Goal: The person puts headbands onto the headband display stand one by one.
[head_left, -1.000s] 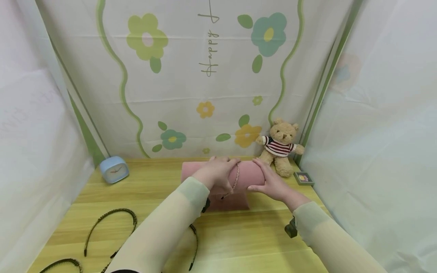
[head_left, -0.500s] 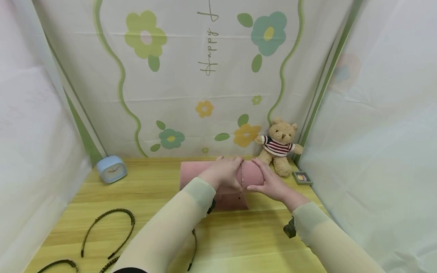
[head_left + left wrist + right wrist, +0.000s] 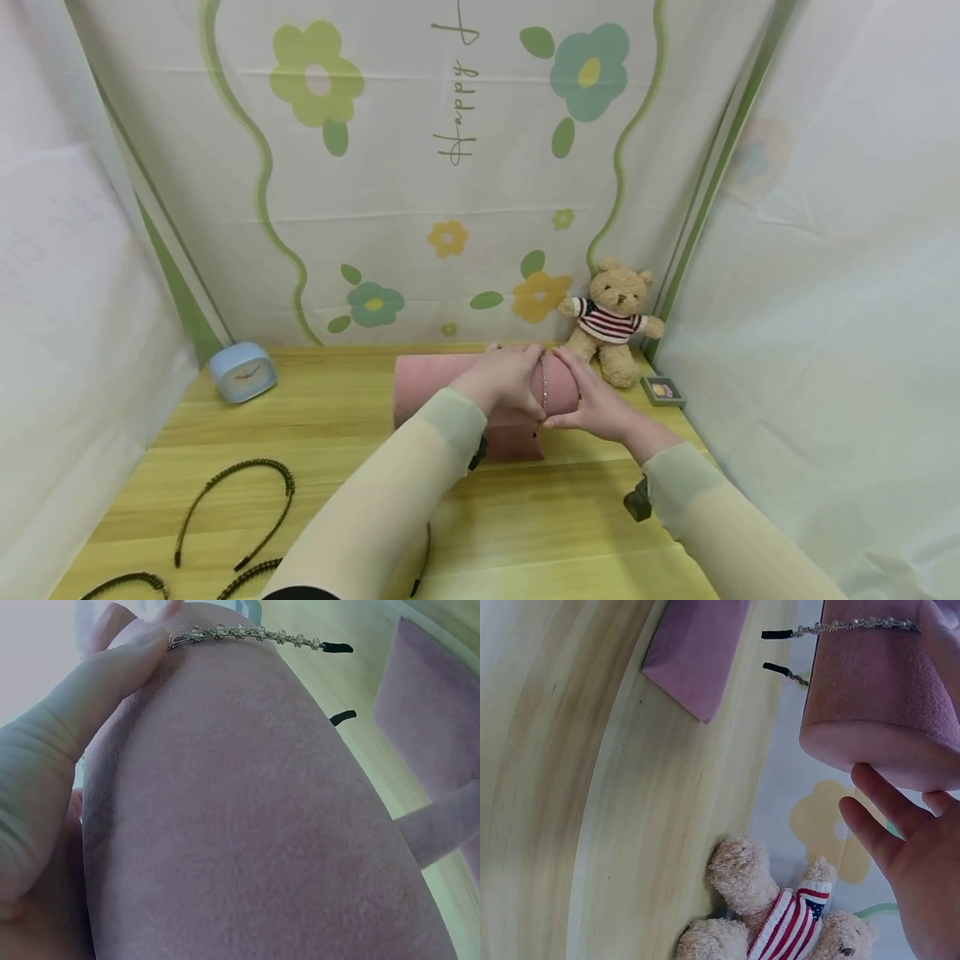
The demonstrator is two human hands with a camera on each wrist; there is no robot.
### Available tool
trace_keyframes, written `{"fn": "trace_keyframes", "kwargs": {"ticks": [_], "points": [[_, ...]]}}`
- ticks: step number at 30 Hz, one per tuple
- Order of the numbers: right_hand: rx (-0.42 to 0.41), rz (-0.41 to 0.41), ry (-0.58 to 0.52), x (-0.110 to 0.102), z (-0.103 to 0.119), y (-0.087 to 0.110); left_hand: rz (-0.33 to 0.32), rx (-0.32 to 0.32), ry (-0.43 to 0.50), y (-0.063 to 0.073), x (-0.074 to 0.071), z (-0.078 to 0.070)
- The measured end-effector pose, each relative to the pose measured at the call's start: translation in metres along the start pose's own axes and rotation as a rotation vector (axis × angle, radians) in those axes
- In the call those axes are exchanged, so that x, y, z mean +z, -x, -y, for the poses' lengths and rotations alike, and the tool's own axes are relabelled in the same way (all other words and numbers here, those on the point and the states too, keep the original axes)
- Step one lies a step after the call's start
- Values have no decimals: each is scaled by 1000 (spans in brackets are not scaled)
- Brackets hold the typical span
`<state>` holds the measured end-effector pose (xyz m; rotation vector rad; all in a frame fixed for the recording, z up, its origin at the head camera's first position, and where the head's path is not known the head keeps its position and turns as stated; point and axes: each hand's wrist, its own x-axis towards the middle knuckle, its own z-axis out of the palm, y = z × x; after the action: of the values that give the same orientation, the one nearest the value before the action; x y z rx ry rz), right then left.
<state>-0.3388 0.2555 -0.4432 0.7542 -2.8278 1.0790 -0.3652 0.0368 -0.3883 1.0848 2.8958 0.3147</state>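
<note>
Along the pink roll [image 3: 431,385], the curled left hand [image 3: 506,379] holds the headband [image 3: 259,634] straddling it near the right end, where uneven pushing could skew or slip it off, while the loosely spread right hand [image 3: 600,407], touching that end, might tip the roll.

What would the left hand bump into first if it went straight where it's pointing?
The sparkly headband on the pink roll; the left hand seems to be touching it. Past that, probably the right hand, though depth is hard to judge.
</note>
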Motion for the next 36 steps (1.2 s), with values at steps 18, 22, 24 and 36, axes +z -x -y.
{"fn": "trace_keyframes", "kwargs": {"ticks": [18,22,24,36], "points": [[41,-17,27,1,2,5,-84,7,36,44,-43,9],[77,-17,18,-1,-1,9,-158,-39,99,85,-66,36],[88,-22,21,-1,-3,12,-212,-78,143,109,-72,53],[73,-69,23,-7,-4,22,-293,-387,355,289,-42,189]]}}
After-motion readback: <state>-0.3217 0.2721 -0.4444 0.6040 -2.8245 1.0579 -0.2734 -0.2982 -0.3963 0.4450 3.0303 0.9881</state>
